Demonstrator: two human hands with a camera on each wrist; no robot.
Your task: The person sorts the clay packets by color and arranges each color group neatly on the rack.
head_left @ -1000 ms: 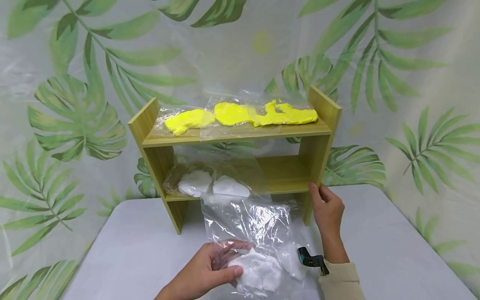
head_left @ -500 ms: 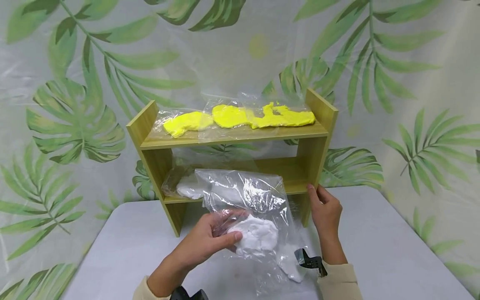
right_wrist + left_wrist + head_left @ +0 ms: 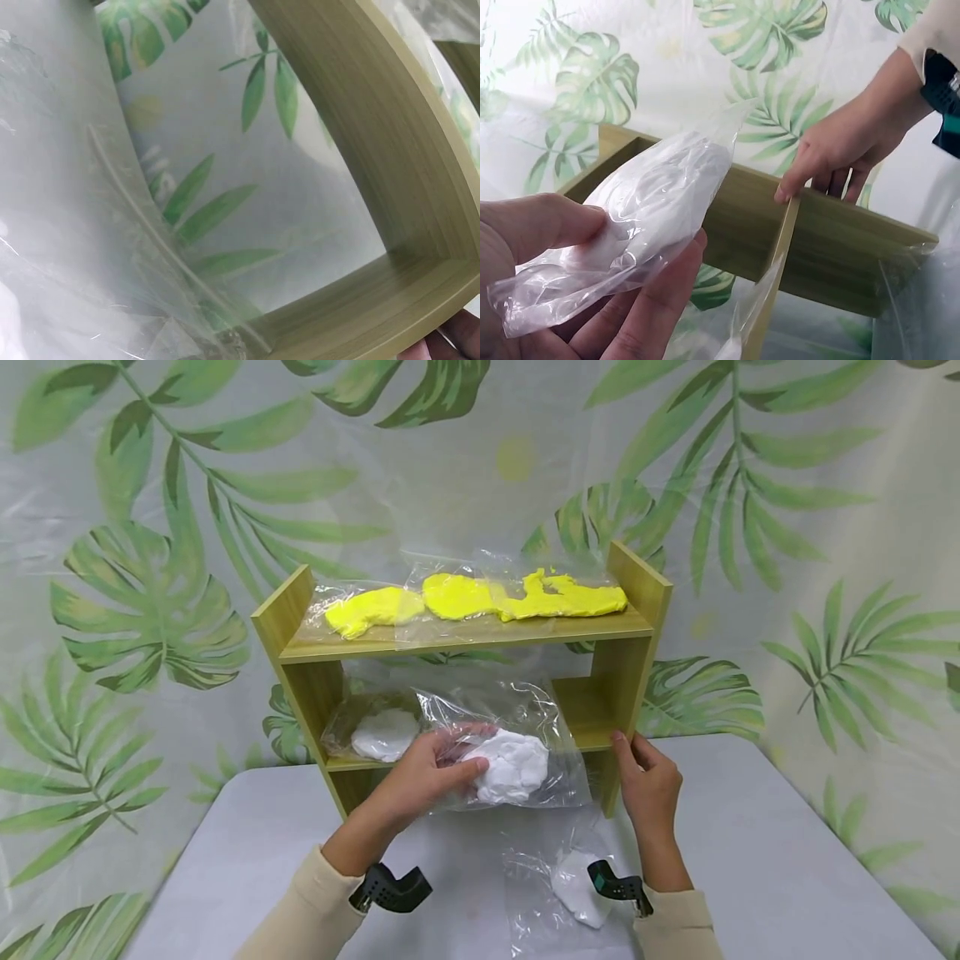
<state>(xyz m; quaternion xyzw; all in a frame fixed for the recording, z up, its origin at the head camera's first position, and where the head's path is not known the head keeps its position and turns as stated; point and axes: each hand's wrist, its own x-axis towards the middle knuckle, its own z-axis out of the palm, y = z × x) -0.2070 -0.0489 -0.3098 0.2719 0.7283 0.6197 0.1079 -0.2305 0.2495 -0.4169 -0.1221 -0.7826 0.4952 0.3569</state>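
My left hand [image 3: 431,768] pinches a clear plastic bag holding a white clay-like lump [image 3: 513,767], thumb on its near side. This bag is in front of the middle board of a small wooden shelf [image 3: 630,685]. In the left wrist view the fingers support the bagged lump [image 3: 660,195] from below. My right hand [image 3: 654,789] grips the shelf's right side panel near the middle board, thumb at the front edge. Only some fingertips [image 3: 461,337] show in the right wrist view. Another bagged white lump [image 3: 386,735] lies at the middle board's left; one beside it is hidden.
Bagged yellow lumps [image 3: 457,596] line the top board. On the white table [image 3: 750,860], a further bagged white lump [image 3: 576,887] lies in front of the shelf, near my right wrist. A leaf-patterned cloth [image 3: 165,602] hangs behind.
My left hand has lifted the bagged white lump up and forward, from low over the table to the middle board. My right hand keeps its grip on the side panel.
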